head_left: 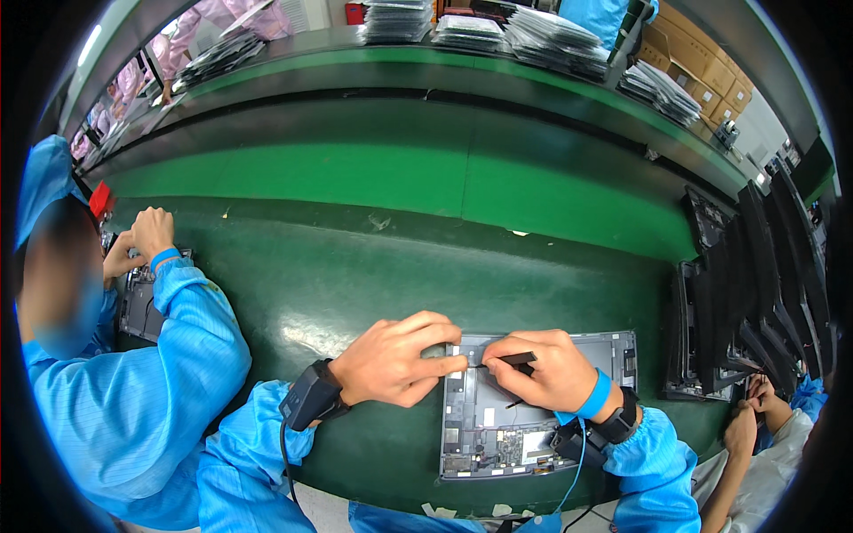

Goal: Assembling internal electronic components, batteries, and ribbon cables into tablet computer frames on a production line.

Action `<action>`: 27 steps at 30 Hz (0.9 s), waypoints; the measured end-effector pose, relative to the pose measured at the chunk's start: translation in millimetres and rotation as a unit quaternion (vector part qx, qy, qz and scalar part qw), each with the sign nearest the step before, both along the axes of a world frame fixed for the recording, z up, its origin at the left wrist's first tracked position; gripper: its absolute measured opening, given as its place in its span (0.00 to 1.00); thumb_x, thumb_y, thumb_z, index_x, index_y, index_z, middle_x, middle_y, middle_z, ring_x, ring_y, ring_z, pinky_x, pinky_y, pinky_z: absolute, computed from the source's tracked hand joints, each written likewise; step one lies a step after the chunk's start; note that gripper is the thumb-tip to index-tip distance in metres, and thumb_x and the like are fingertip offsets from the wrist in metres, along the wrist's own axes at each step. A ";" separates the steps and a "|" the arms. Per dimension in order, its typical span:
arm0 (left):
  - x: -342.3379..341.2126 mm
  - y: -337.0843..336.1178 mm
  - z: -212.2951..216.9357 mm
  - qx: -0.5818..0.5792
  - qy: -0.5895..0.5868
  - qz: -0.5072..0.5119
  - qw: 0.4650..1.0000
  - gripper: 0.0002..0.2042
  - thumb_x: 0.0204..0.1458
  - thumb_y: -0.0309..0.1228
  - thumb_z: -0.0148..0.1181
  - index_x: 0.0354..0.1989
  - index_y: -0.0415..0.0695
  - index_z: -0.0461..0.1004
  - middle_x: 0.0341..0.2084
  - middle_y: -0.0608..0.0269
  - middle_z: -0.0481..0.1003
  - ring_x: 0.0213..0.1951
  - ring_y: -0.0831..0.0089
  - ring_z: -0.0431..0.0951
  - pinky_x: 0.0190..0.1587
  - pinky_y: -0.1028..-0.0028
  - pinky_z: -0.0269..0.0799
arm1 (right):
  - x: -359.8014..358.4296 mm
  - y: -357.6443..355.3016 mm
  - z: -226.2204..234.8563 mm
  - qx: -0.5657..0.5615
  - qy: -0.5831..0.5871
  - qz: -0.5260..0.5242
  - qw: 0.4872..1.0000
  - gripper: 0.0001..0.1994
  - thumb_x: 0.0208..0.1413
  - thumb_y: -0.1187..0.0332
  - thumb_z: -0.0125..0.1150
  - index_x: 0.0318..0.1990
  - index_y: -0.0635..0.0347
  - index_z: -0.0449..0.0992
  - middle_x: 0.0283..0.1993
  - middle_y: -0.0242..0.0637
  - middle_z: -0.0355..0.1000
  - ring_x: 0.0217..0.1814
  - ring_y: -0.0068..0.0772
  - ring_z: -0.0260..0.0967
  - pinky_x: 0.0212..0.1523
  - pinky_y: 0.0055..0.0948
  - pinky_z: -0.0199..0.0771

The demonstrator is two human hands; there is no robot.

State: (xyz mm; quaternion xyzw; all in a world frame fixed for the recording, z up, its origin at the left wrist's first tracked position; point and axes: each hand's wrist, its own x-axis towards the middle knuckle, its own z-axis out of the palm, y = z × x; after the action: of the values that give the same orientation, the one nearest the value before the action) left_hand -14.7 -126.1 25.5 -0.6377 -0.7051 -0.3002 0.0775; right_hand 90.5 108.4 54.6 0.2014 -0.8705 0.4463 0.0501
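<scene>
An open laptop base (533, 417), dark grey with its insides bare, lies on the green bench in front of me. Its circuit board (506, 450) is at the near side. My left hand (395, 362) reaches to the base's far left corner, two fingertips apart and touching there. In my right hand (551, 371), above the same far edge, a slim black pen-like tool (519, 359) is pinched. The tool's tip points left, close to my left fingertips; its exact kind is unclear. My right palm hides part of the base.
Stacked black laptop parts (751, 284) stand at the right. A co-worker in blue (169, 355) handles another laptop base (142, 302) at the left; another person's hands (751, 413) show at right. Flat packs (555, 40) lie on the shelf. A cord (582, 462) hangs from my right wrist.
</scene>
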 end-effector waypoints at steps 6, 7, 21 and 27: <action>2.0 -0.6 -1.6 0.016 0.001 0.001 1.000 0.19 0.36 0.23 0.61 0.40 0.54 0.81 0.46 0.64 0.75 0.48 0.64 0.78 0.23 0.71 0.75 | 0.9 -1.2 1.4 -0.007 -0.007 -0.013 1.000 0.05 0.55 0.74 0.64 0.38 0.62 0.80 0.30 0.42 0.77 0.28 0.40 0.77 0.29 0.32 0.77; 3.4 -0.5 -0.6 0.017 0.000 0.000 1.000 0.19 0.36 0.23 0.61 0.40 0.54 0.81 0.46 0.64 0.75 0.48 0.64 0.78 0.23 0.71 0.75 | 2.8 0.1 3.7 0.022 -0.012 -0.018 1.000 0.04 0.54 0.75 0.65 0.37 0.63 0.80 0.31 0.42 0.77 0.27 0.40 0.76 0.29 0.32 0.76; 25.9 -3.0 -2.4 -0.014 -0.032 0.042 0.999 0.21 0.48 0.37 0.65 0.53 0.47 0.78 0.53 0.59 0.75 0.62 0.57 0.72 0.60 0.57 0.73 | 28.9 -41.8 12.6 0.238 0.051 -0.150 0.958 0.09 0.52 0.67 0.65 0.24 0.58 0.73 0.21 0.37 0.70 0.22 0.41 0.73 0.20 0.39 0.72; 29.2 -4.3 -5.6 -0.028 0.017 0.065 0.997 0.22 0.52 0.41 0.62 0.54 0.46 0.77 0.55 0.62 0.74 0.64 0.66 0.69 0.61 0.57 0.69 | 38.8 -55.4 8.0 0.234 0.045 -0.199 0.951 0.11 0.52 0.67 0.64 0.22 0.57 0.71 0.21 0.36 0.70 0.22 0.40 0.73 0.20 0.39 0.72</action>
State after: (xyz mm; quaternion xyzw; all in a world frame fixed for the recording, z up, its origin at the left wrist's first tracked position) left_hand 14.5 -130.4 19.8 -0.5974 -0.7521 -0.2632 0.0910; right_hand 129.3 53.0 62.7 0.0501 -0.9696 0.2016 0.1289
